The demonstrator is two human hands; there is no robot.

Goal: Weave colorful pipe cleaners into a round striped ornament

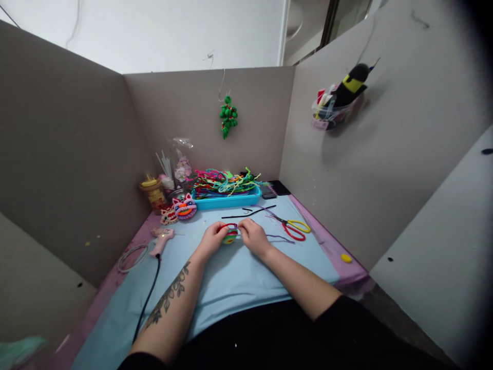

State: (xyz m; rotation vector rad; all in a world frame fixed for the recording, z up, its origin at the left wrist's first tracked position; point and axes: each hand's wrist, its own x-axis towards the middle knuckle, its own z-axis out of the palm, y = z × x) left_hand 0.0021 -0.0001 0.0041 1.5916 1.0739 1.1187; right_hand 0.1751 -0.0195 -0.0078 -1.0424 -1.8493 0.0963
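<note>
Near the middle of the blue cloth, my left hand (214, 239) pinches a small craft piece (230, 237) with a red upper edge and green and yellow bands below. Close on its right, my right hand (252, 237) has its fingers pressed together at a purple pipe cleaner by the red edge; the fingertips are too small to make out fully. A purple strand (283, 238) extends on the cloth to the right of my right hand. Scissors (295, 228) with one red and one yellow handle lie farther right, and black pipe cleaners (246, 215) lie beyond my hands.
Behind stands a blue tray (227, 202) heaped with colourful pipe cleaners. Finished craft faces (185, 207) sit left of it. A pink glue gun (163, 239) with a black cable lies at the left. Grey panels (254, 118) enclose the table; a yellow object (346, 258) rests at right.
</note>
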